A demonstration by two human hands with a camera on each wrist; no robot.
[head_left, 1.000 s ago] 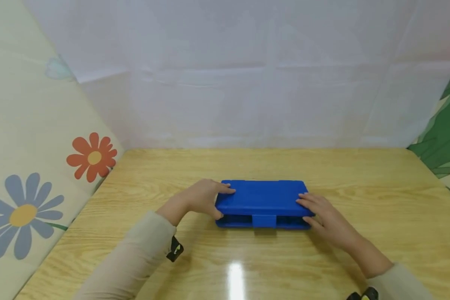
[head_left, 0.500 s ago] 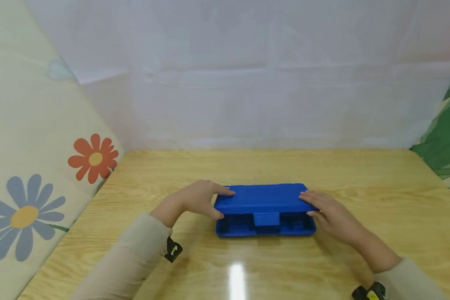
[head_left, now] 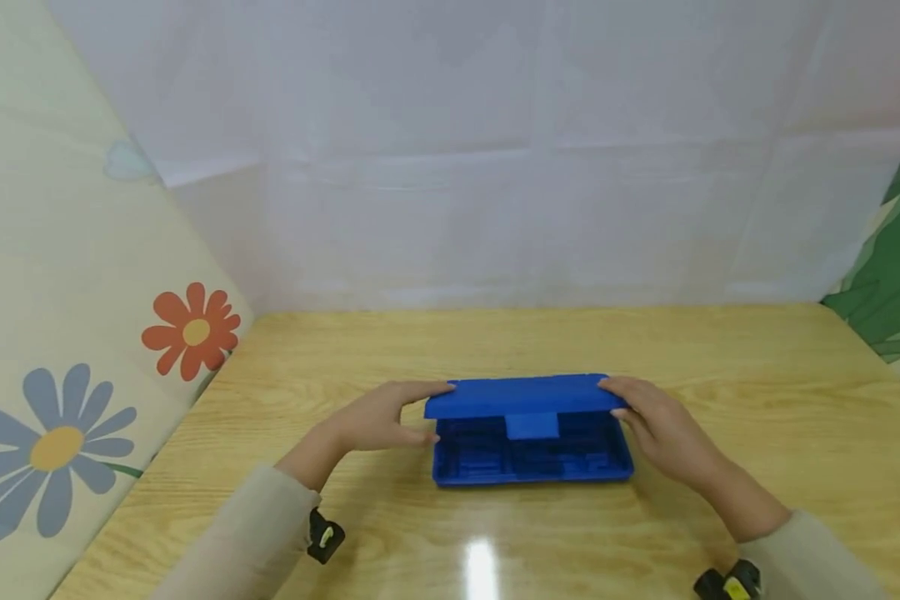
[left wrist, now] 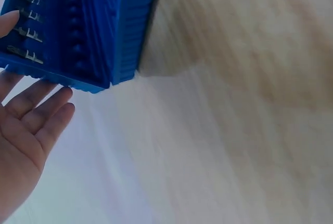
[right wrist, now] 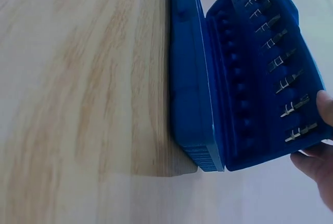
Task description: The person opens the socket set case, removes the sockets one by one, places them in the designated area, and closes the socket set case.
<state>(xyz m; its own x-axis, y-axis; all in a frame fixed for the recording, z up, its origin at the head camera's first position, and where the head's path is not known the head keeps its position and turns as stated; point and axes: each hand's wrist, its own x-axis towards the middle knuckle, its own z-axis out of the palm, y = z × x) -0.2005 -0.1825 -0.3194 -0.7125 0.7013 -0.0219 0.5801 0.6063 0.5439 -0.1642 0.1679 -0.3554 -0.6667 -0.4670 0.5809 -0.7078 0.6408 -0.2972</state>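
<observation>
A blue plastic screwdriver-bit case lies on the table, its lid (head_left: 525, 393) partly raised over the base (head_left: 532, 480). The latch tab (head_left: 532, 426) hangs from the lid's front edge. In the right wrist view a row of metal bits (right wrist: 289, 81) sits along the inside of the lid. My left hand (head_left: 378, 417) holds the lid's left end, with the thumb on the inner side and the fingers outside. At the right end my right hand (head_left: 667, 429) grips the lid between thumb and fingers. Compartments show in the base; their contents are too dark to tell.
The wood-grain table (head_left: 390, 533) extends around the case. A white sheet (head_left: 495, 167) hangs behind it. Flower-patterned cloth (head_left: 60, 250) covers the left side, and green leaf print (head_left: 892, 267) shows at the right.
The lid has swung up and back from nearly closed, so the inside of the base now shows. Both hands have stayed at its ends and tipped with it.
</observation>
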